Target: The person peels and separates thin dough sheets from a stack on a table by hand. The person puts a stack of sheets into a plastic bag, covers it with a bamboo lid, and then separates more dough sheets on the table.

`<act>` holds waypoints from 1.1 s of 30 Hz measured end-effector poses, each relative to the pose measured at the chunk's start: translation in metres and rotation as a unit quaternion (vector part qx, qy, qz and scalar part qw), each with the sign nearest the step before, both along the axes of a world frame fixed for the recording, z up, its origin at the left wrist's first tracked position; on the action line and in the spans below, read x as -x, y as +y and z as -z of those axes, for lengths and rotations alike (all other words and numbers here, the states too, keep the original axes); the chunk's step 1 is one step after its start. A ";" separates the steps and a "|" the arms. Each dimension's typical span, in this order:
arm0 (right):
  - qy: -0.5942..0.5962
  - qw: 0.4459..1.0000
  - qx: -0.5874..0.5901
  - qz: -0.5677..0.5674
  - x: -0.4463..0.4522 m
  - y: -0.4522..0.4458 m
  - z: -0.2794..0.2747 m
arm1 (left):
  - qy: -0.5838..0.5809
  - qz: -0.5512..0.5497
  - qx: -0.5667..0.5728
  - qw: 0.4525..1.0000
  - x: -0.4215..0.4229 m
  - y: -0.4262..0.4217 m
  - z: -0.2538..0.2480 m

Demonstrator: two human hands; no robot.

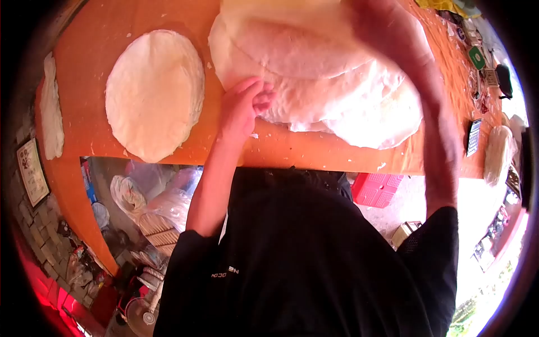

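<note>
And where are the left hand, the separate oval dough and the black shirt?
Left hand [243,108], head view: middle of hand.
Separate oval dough [155,95], head view: top surface.
Black shirt [314,253], head view: front.

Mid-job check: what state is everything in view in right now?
Oval pale dough piece: lying flat
Broad pale dough sheets: overlapping, uneven-edged
Left hand: half-curled at their edge, grip unclear
Right hand: motion-blurred, grip unclear
Orange table surface: flecked with pale bits
Dark rectangular keypad device: keys up, display unreadable
Red plastic crate: partly hidden

Oval dough piece [155,95] is plain cream; large dough sheets [314,56], pinkish white. Table [84,73] is orange. Shirt [314,253] is black with white lettering; crate [373,191] is red.
</note>
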State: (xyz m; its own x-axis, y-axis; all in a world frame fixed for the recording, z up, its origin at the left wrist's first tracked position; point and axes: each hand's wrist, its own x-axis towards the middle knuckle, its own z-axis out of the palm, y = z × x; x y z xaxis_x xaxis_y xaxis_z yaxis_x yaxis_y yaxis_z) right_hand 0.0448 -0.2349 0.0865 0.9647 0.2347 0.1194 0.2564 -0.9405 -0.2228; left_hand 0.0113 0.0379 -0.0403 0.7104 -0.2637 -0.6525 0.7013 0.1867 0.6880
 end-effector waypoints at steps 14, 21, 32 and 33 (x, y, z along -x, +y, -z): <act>0.026 0.997 0.054 0.042 0.014 0.034 0.093 | 0.048 -0.055 0.120 0.990 -0.010 -0.032 0.000; 0.034 0.995 0.045 0.076 0.021 0.041 0.100 | 0.109 -0.075 0.206 0.970 -0.016 -0.034 0.011; -0.049 0.995 -0.069 0.044 0.038 0.084 0.088 | 0.036 0.049 0.154 0.986 -0.035 -0.027 0.008; -0.080 0.994 -0.052 0.056 0.042 0.084 0.092 | 0.017 0.042 0.139 0.989 -0.033 -0.029 0.005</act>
State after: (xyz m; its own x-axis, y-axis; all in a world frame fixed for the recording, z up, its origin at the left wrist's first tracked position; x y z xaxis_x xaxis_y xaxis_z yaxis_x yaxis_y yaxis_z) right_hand 0.0030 -0.1513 -0.0052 0.9510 0.1050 0.2907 0.1909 -0.9392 -0.2854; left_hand 0.0443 0.0093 -0.0451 0.6571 -0.4933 -0.5700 0.7444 0.3053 0.5939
